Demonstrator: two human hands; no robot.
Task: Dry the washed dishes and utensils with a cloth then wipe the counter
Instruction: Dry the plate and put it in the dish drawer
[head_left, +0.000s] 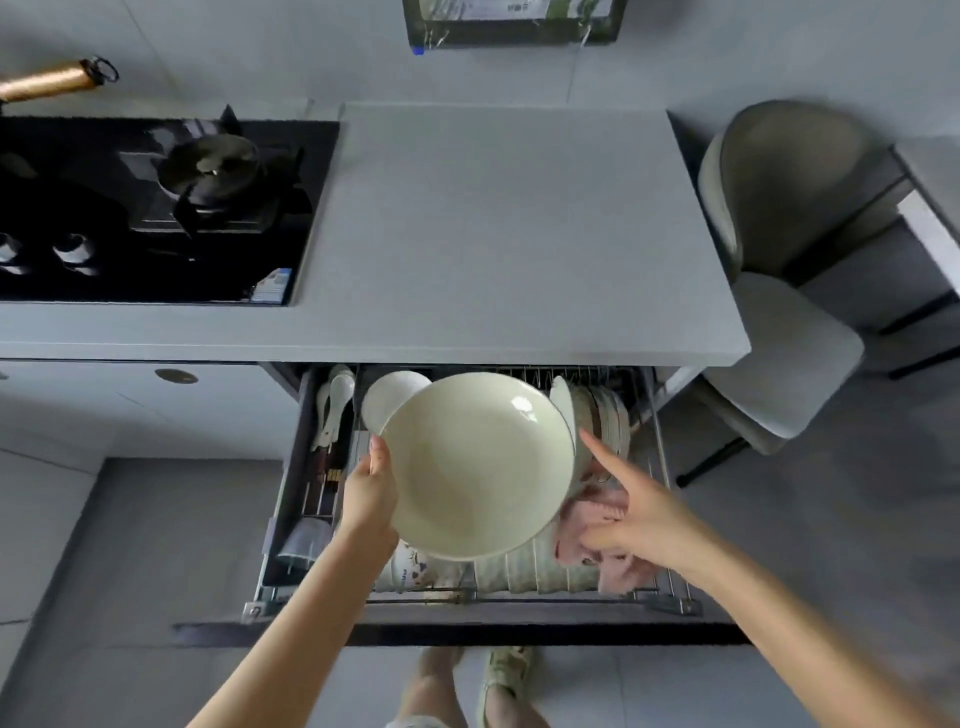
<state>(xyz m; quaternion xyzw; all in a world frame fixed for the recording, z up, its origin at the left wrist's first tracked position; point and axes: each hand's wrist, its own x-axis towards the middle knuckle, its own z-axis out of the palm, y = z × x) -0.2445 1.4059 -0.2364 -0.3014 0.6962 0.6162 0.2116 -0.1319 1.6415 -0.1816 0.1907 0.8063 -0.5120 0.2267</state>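
My left hand (370, 493) grips the left rim of a large pale green plate (480, 462) and holds it tilted above the pulled-out dish drawer (467, 597). My right hand (631, 512) holds a pink cloth (592, 512) bunched against the plate's right edge, index finger pointing up along the rim. Under the plate stand several bowls and plates (605, 415) in the wire rack. White spoons (335, 402) lie in the drawer's left compartment. The grey counter (509, 234) lies above the drawer.
A black gas hob (156, 208) fills the counter's left part, with a pan handle (52, 80) behind it. A grey chair (779, 260) stands to the right of the counter. My feet (498, 675) are below the drawer front.
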